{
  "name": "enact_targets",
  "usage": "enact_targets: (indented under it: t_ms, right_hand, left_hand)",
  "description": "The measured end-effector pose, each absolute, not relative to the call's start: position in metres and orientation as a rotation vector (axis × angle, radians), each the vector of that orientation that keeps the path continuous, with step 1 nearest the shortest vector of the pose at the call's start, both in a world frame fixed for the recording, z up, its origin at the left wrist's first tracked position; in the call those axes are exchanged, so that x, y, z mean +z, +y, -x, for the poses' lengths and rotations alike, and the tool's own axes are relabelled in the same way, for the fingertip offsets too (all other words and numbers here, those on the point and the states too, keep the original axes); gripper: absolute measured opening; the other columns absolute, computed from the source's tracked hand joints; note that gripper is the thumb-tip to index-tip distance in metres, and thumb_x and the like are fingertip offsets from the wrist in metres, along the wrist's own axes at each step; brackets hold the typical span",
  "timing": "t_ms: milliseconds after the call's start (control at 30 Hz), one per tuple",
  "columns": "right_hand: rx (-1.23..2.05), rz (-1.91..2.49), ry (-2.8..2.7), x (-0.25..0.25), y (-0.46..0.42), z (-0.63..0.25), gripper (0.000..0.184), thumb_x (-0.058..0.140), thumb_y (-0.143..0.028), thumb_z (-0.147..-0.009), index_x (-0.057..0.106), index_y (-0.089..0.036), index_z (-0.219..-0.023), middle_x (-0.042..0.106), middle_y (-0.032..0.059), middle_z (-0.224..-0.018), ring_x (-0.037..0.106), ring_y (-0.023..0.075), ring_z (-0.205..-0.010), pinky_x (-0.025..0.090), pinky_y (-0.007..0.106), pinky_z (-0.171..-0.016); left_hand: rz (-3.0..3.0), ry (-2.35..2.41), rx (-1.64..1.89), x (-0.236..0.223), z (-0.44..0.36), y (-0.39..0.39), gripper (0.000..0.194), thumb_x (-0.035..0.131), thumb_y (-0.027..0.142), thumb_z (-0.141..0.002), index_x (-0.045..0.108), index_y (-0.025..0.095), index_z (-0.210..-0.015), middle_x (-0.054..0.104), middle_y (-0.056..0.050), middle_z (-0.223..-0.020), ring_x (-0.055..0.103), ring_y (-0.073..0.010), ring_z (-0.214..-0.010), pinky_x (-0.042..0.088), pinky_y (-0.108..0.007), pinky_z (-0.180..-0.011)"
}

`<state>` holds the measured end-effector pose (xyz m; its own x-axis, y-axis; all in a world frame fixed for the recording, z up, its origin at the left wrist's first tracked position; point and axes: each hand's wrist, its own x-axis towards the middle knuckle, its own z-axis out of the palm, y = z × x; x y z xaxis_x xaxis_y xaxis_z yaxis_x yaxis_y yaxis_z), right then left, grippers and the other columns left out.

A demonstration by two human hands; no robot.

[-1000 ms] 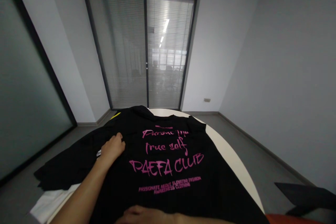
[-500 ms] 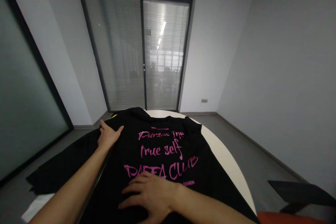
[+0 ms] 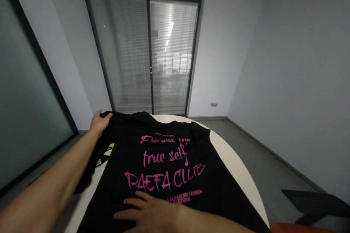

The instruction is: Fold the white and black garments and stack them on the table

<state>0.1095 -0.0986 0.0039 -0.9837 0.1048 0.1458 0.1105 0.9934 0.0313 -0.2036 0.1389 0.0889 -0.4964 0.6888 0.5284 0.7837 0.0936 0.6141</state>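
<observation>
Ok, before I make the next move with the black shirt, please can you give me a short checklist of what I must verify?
Left hand gripping the black shirt at its far left corner: ok.
Right hand spread on the shirt: ok.
Pink print facing up: ok.
Far edge smooth: not ok, it looks rumpled.
Near hem straight: cannot tell, out of view.

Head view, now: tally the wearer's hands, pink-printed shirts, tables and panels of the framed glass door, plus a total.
Left hand and right hand: 2
Pink-printed shirt: 1
Table: 1
Left panel and right panel: 2
Total: 6
</observation>
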Motion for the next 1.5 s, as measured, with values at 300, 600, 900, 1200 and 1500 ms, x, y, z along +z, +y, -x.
enact_targets:
  t_ms: [300,600,900,1200,1500]
  right_hand:
    - [0.418,0.417,-2.915,0.025,-0.087,-0.13,0.07,0.059,-0.054,-0.091,0.035,-0.028,-0.151,0.033,0.0056,-0.16,0.026,0.0256,-0.148,0.019,0.044,-0.122]
    - [0.425,0.505,-2.797,0.021,-0.082,-0.144,0.05,0.057,-0.054,-0.092,0.054,-0.027,-0.134,0.053,0.0042,-0.145,0.049,0.0209,-0.132,0.033,0.037,-0.112]
    - [-0.113,2.25,-1.784,0.037,0.003,-0.274,0.027,0.047,-0.033,-0.096,0.059,-0.015,-0.111,0.066,0.0144,-0.111,0.063,0.0253,-0.102,0.047,0.032,-0.079]
    - [0.272,2.477,-1.697,0.006,0.025,-0.357,0.04,0.04,-0.041,-0.098,0.066,-0.012,-0.111,0.069,0.0175,-0.116,0.065,0.0274,-0.107,0.048,0.032,-0.082]
    - [0.306,2.533,-1.741,0.003,0.017,-0.373,0.037,0.051,-0.039,-0.094,0.069,-0.01,-0.109,0.07,0.0201,-0.113,0.066,0.0298,-0.107,0.047,0.033,-0.082]
  left_hand:
    - [1.816,-2.204,-0.553,0.079,0.172,0.117,0.062,0.057,0.036,-0.085,0.047,0.017,-0.144,0.022,-0.022,-0.159,0.05,-0.0455,-0.125,0.045,-0.053,-0.098]
    - [1.799,-2.236,-0.385,0.083,0.18,0.116,0.039,0.047,0.031,-0.085,0.073,0.014,-0.108,0.065,-0.023,-0.118,0.055,-0.0429,-0.114,0.035,-0.06,-0.097]
    - [1.587,-2.302,-0.297,0.084,0.183,0.097,0.052,0.041,0.045,-0.09,0.07,0.007,-0.11,0.062,-0.023,-0.121,0.054,-0.0424,-0.112,0.039,-0.054,-0.091]
    - [1.861,-1.998,-0.53,0.074,0.111,0.074,0.052,0.035,0.041,-0.096,0.053,0.012,-0.136,0.052,-0.021,-0.136,0.05,-0.0382,-0.122,0.04,-0.049,-0.098]
    - [2.291,-2.076,-0.4,-0.009,0.012,0.041,0.065,0.04,0.056,-0.094,0.044,0.017,-0.146,0.038,-0.021,-0.154,0.036,-0.0441,-0.138,0.031,-0.059,-0.107]
